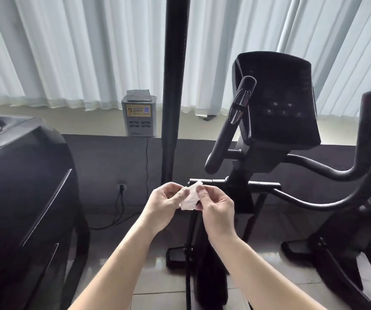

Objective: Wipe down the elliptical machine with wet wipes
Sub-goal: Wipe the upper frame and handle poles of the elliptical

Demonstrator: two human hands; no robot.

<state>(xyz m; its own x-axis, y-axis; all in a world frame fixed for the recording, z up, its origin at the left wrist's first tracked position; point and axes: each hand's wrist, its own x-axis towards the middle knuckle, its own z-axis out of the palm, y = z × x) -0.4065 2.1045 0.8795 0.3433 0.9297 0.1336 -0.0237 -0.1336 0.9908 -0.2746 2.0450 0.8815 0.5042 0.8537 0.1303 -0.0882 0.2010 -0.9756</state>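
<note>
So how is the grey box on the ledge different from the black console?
The box is grey with a yellow label; the console is black. The box stands on the ledge; the console sits on the machine, tilted. A cable hangs below the box; none shows at the console. Both face us.

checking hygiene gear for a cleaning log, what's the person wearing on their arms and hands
Nothing visible is worn. The left forearm and right forearm are bare to the frame's edge, no sleeves in view. The left hand and right hand have no gloves, and no watch, bracelet or ring shows.
</note>
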